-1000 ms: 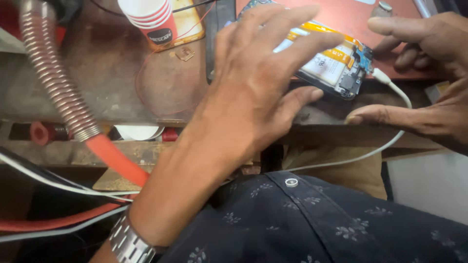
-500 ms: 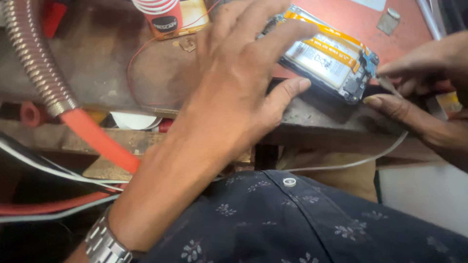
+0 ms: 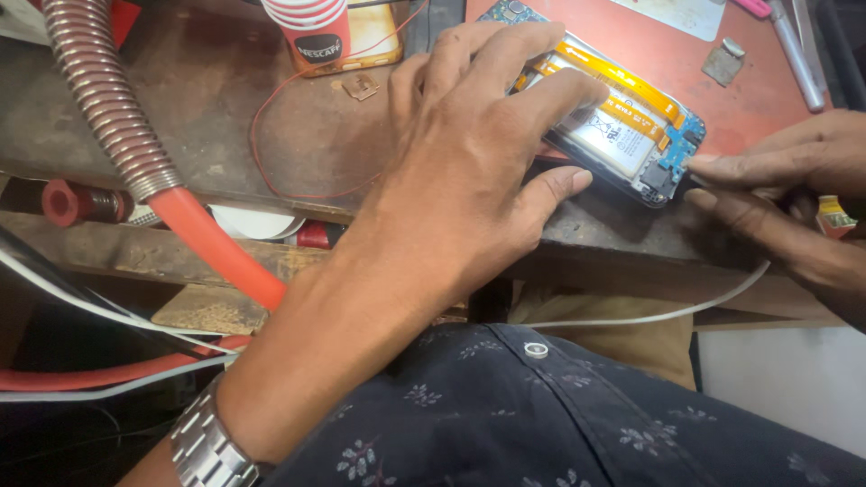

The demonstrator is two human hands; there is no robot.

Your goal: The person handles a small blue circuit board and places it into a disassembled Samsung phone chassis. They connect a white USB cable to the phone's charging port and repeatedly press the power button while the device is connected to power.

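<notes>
Opened phone pinned at the bench edge while a cable goes into its end.

The left hand presses spread fingers over the opened phone, which lies at the worktable's front edge on a red mat; the right hand pinches the white cable plug against the phone's bottom end. Pressing hard on the exposed battery and orange flex could, I think, crease them, and a crooked push might damage the port or nudge the phone off the edge.

The left hand presses an opened phone on the red mat while the right hand pinches its lower end.
</notes>
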